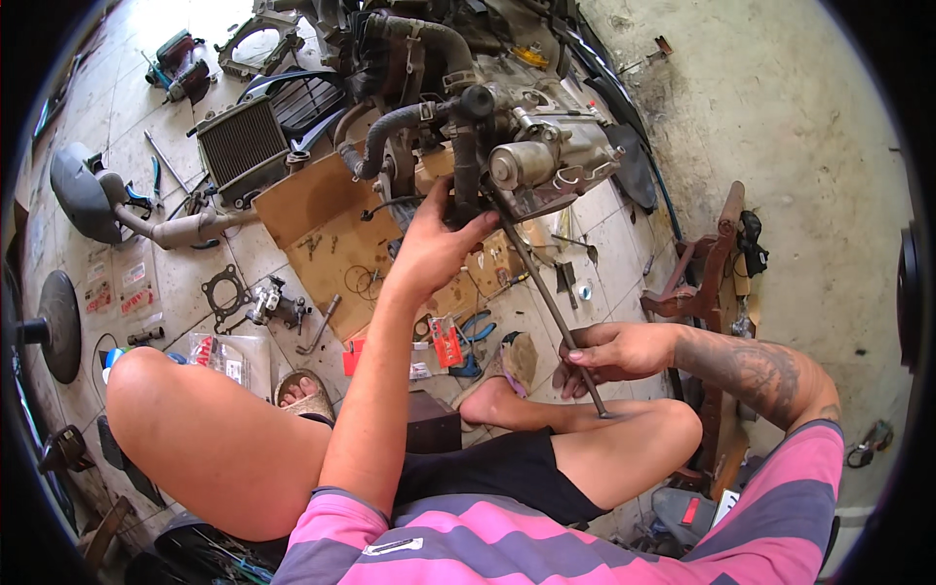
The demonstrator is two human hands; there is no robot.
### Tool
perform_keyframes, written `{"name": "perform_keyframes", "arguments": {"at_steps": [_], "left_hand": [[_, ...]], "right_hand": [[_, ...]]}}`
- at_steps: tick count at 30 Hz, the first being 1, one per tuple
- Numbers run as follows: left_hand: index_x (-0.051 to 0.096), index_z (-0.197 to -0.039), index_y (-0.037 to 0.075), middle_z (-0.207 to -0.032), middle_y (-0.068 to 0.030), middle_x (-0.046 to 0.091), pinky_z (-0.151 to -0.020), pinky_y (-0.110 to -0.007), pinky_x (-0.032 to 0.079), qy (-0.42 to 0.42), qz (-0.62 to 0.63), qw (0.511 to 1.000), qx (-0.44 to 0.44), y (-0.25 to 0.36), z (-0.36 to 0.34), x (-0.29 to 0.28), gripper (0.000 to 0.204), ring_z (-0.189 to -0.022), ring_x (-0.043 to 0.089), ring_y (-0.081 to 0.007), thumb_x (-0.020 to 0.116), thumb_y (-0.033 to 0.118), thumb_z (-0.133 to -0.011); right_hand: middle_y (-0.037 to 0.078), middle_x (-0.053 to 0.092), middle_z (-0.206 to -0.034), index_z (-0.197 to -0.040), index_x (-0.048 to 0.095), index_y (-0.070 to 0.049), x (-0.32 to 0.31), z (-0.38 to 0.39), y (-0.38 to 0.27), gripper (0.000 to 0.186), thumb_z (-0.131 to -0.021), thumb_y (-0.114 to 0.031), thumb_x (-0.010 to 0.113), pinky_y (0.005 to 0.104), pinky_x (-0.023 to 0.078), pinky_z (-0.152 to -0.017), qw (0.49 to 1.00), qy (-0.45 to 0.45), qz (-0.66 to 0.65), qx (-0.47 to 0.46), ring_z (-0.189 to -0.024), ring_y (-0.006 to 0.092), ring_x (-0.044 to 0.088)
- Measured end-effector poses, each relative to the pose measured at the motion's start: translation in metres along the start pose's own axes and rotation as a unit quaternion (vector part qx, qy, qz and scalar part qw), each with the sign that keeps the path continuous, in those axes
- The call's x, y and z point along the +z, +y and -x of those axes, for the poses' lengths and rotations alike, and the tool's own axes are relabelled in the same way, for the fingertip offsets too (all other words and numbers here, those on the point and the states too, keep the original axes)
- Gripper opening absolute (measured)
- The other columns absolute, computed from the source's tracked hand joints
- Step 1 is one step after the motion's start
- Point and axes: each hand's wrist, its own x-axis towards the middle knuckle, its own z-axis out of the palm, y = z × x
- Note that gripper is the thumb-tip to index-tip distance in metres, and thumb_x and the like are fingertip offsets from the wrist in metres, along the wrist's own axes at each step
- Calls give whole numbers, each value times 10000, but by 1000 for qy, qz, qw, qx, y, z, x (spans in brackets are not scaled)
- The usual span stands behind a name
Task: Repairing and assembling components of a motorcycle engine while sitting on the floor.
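Slanting down from the engine's underside is a long dark metal rod (538, 278). My right hand (616, 353) is closed on its lower part, and the rod's flared lower end rests by my right leg. Under the engine (575, 156), my left hand (441, 244) is closed about the lower end of a thick black hose (466, 161), thumb to the right near the rod's upper end. Some left fingers are hidden behind the hose. A silver cylindrical motor (524, 166) sits on the engine just above the rod's top.
Cardboard (312, 219) with small bolts lies beneath the engine. To the left are a radiator (242, 146), an exhaust muffler (90, 200) and a ring gasket (224, 292). Blue-handled pliers (475, 336) lie near my foot. A rusty red metal stand (697, 268) stands at right by the wall.
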Motion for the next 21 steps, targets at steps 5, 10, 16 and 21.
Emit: {"name": "perform_keyframes", "arguments": {"at_steps": [5, 10, 16, 21], "left_hand": [[282, -1577, 33, -1277, -106, 635, -836, -308, 552, -85, 17, 996, -24, -2, -2, -17, 719, -1069, 662, -171, 643, -13, -956], [276, -1578, 38, -1315, -113, 614, -849, -314, 553, -89, 19, 995, -47, -2, -5, -19, 688, -1110, 648, -183, 583, -55, -969], [358, -1518, -7, -1256, -134, 625, -820, -316, 561, -88, 135, 987, -21, 0, -1, -23, 625, -958, 650, -188, 572, -70, -934], [420, -1439, -1, -1218, -151, 634, -810, -320, 583, 3, 178, 984, -12, -3, 0, -11, 589, -1000, 676, -206, 483, -127, -866]], "right_hand": [[94, 715, -1014, -1226, 604, 40, -9, 4, -3, 391, -982, -250, 702, 346, 565, -825, 986, 58, 158, -19, -931, 180, 683], [56, 668, -949, -1037, 697, 7, -9, -9, 0, 464, -942, -446, 735, 312, 490, -804, 953, 101, 284, -34, -872, 135, 576], [161, 655, -1242, -1232, 570, 35, -9, 3, 4, 415, -1046, -334, 602, 379, 488, -1014, 999, -25, 32, -16, -1105, 194, 638], [97, 739, -941, -1179, 617, 5, -14, 0, 1, 382, -954, -276, 744, 317, 579, -767, 976, 91, 199, -8, -868, 163, 703]]}}
